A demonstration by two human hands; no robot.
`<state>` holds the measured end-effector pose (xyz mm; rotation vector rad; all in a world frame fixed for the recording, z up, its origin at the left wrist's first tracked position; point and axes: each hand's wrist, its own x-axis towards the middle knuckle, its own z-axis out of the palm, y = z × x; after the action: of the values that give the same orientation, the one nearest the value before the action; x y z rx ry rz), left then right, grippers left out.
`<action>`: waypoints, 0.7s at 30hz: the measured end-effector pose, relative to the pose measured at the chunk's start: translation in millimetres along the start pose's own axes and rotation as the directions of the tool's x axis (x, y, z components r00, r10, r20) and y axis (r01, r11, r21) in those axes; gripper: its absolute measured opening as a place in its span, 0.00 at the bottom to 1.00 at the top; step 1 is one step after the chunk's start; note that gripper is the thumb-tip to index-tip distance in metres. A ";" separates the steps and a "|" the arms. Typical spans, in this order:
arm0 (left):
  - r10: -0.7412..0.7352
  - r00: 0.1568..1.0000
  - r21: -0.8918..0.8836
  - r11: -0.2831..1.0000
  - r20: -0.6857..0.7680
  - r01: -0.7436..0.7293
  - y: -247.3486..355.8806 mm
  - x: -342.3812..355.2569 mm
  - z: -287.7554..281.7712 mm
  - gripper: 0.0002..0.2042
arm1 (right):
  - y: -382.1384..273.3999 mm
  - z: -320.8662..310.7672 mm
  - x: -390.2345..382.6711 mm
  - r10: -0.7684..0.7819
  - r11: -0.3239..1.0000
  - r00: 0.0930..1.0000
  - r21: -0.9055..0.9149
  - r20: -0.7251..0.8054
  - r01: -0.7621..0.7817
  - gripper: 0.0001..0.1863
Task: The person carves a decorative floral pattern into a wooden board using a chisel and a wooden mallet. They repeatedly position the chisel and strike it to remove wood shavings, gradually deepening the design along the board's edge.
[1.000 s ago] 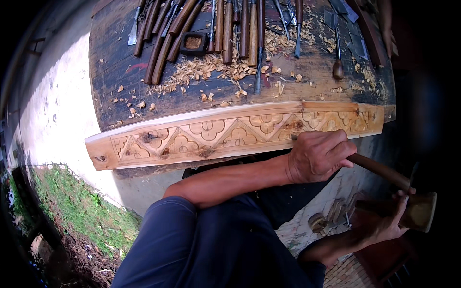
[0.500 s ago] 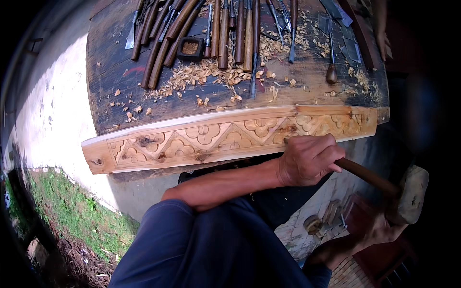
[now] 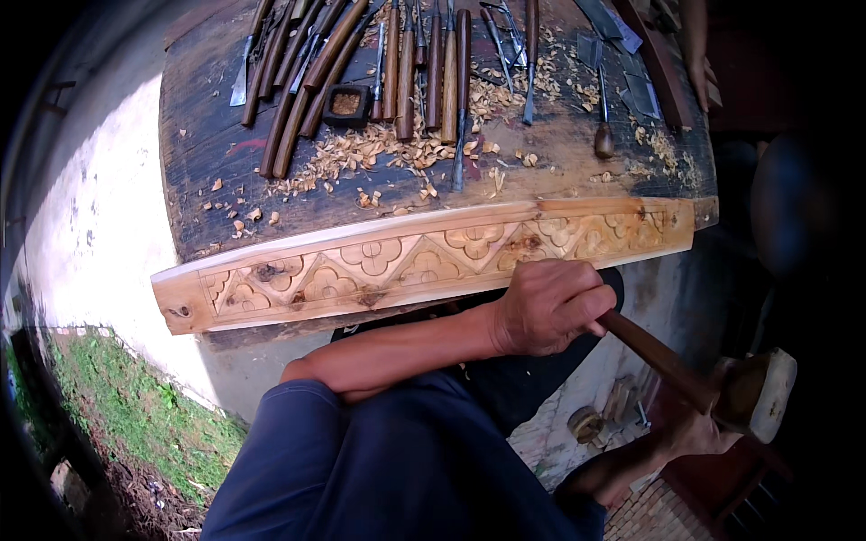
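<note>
My left hand (image 3: pixel 552 305) is wrapped round a long wooden-handled tool (image 3: pixel 658 359), whose near end reaches the lower part of a pale wooden board (image 3: pixel 185 298) carved with zigzags and four-lobed flowers. The board lies along the workbench's front edge, my forearm below it. At lower right my right hand (image 3: pixel 691 433) grips a wooden mallet (image 3: pixel 758 397); its head is beside the outer end of that tool's handle, and I cannot tell whether they touch.
The dark workbench (image 3: pixel 225 162) holds rows of chisels (image 3: pixel 406 113), pale shavings (image 3: pixel 361 149), a small square block (image 3: pixel 347 104) and flat plates (image 3: pixel 636 95). Another person's arm (image 3: pixel 696 59) is at the top right. Grass (image 3: pixel 126 406) lies lower left, wood offcuts (image 3: pixel 622 397) lower right.
My left hand and its tool have shifted a little leftward along the board. The mallet has changed angle and position beside the handle's end. The whole view has also shifted slightly.
</note>
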<state>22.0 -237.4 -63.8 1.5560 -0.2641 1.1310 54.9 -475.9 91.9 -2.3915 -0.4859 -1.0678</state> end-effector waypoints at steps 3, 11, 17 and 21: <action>0.308 0.912 0.005 0.947 0.273 -0.321 36.3 3.2 -14.4 0.11 | -23.0 7.6 -26.6 0.465 0.869 0.883 0.222 -0.061 -0.442 0.26; 0.306 0.824 -0.141 0.952 0.477 -0.272 32.9 4.1 -6.2 0.12 | -1.4 42.9 -113.8 0.728 0.563 0.573 0.148 0.377 -0.813 0.24; 0.269 0.829 -0.176 0.962 0.490 -0.208 9.8 6.3 -3.0 0.13 | 2.0 57.3 -136.1 0.722 0.598 0.576 0.073 0.383 -0.798 0.25; 0.236 0.828 -0.168 0.970 0.508 -0.174 5.8 6.5 -5.2 0.14 | 3.7 60.2 -134.2 0.717 0.618 0.582 0.038 0.385 -0.786 0.24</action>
<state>18.6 -232.3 -55.7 1.7404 -0.8717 0.8069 7.5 -462.5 -46.8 -2.2097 0.3351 -0.1954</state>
